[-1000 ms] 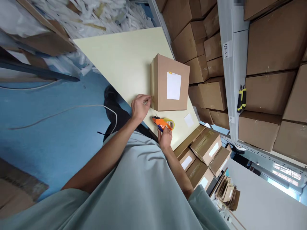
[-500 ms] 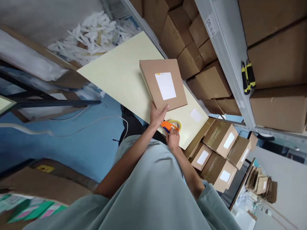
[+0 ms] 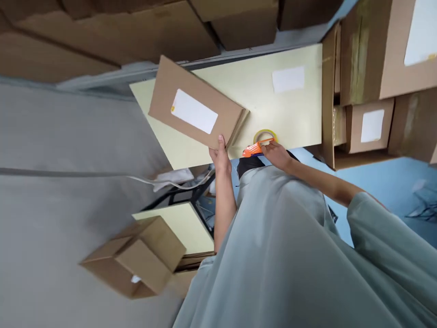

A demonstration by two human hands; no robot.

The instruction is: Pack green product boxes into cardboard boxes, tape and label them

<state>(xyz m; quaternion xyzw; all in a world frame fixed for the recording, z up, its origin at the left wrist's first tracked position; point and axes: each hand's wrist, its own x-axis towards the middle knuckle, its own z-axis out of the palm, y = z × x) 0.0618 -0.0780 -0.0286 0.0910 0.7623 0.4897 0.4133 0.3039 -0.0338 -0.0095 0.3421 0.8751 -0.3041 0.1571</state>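
Note:
A flat brown cardboard box (image 3: 164, 93) with a white label (image 3: 194, 111) is tilted over the pale yellow tabletop (image 3: 293, 114). My left hand (image 3: 220, 154) grips the box at its near corner, thumb on the top face and fingers out of sight beneath. My right hand (image 3: 276, 155) is closed on an orange tape dispenser (image 3: 251, 149) fitted with a yellow-edged roll of tape, near the table's front edge. The dispenser is just right of the box and apart from it. A white paper label (image 3: 288, 79) lies flat on the table's far right part.
Labelled cartons (image 3: 362, 59) are stacked at the table's right end. More brown boxes (image 3: 153, 27) line the shelf along the back. An open carton (image 3: 136, 255) stands at lower left beside a second pale board (image 3: 184, 228). A white cable (image 3: 146, 180) runs across the left.
My view has swung round, so the table now lies nearly level across it. The box has turned and shifted left, away from the dispenser. Both hands keep their holds.

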